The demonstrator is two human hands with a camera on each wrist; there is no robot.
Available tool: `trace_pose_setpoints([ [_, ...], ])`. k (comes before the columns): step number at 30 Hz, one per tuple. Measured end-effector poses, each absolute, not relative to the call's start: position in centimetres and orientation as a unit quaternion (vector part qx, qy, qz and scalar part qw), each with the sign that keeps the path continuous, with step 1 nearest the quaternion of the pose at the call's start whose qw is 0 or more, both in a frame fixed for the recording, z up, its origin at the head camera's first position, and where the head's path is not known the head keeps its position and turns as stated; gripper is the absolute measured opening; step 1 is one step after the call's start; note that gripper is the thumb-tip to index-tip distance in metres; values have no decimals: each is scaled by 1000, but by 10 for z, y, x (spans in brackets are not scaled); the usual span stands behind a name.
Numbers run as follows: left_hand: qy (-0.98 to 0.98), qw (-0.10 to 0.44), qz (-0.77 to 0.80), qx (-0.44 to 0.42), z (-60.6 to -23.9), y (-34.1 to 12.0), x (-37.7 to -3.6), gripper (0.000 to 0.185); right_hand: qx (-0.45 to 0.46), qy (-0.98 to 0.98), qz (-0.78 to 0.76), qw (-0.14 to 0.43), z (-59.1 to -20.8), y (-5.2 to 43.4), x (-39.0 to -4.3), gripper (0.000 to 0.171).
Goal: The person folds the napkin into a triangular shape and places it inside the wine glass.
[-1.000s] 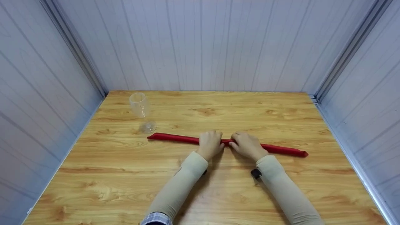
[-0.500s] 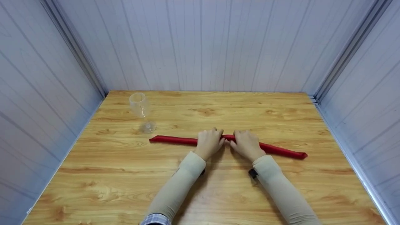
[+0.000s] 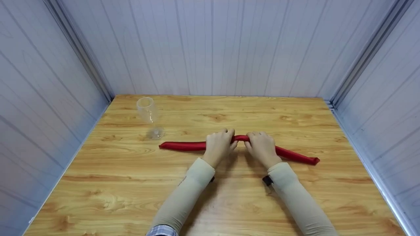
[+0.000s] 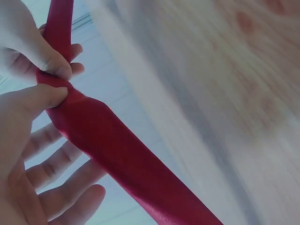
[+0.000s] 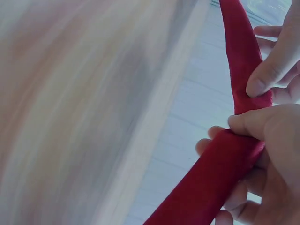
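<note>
A long red cloth [image 3: 182, 146], folded into a narrow band, stretches left to right, its middle raised and its two ends sloping down towards the table. Just left of its middle, my left hand [image 3: 218, 147] pinches it, thumb on the near face and fingers behind, as the left wrist view shows with the cloth [image 4: 131, 154] running off below. My right hand [image 3: 263, 148] pinches it a short way to the right; in the right wrist view its thumb [image 5: 251, 123] presses a crease into the band. Only a short piece of cloth shows between the hands.
A clear stemmed glass [image 3: 147, 113] stands upright on the wood-grain table [image 3: 108, 190], beyond the cloth's left end. White panelled walls [image 3: 210, 49] enclose the table at the back and both sides.
Both hands have moved a little away from the body, lifting the cloth's middle into an arch. The cloth's two ends have drawn slightly inward. The glass stays in place.
</note>
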State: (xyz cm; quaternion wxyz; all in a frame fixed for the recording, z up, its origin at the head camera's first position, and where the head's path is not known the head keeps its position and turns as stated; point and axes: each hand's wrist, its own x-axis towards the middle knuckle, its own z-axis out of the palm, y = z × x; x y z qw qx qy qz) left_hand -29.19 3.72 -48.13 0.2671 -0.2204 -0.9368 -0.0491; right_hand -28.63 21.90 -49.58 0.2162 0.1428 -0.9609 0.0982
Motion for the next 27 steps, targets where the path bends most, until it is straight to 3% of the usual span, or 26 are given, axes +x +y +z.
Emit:
trace_pose_setpoints([
  [8,-917,304,-135,-220,-474,36,-296,30,167,-917,170,320,-488,221,-286,13],
  [14,-890,341,-206,-219,-468,38,-297,29,165,-899,213,345,-479,222,-286,14],
  [27,-853,276,-363,-255,-447,39,-293,29,144,-882,289,344,-460,220,-281,12],
])
